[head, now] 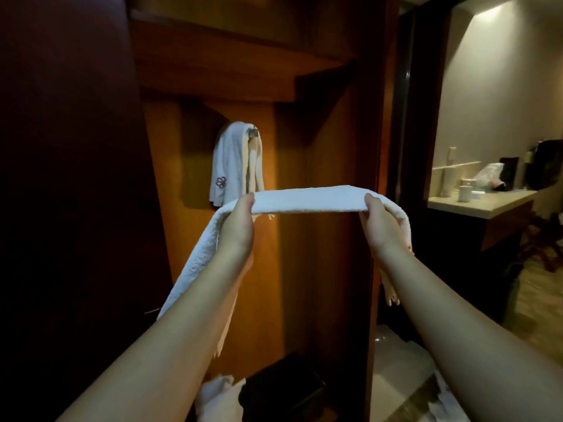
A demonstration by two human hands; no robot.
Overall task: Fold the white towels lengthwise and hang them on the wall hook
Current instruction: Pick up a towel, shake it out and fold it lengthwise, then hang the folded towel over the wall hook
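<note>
Our left hand (239, 219) and right hand (377, 222) each pinch the folded towel (307, 200); soft, light, limp, it droops outside both grips; the hook (253, 131) ahead, probably full, already carries one.

Looks like a hotel room. Dark wood closet (320, 239) with wall hook (254, 132) holding a logo towel (227, 166). Right of closet: lit counter (487, 205) with cups (465, 192) and a plastic bag (489, 173).
</note>
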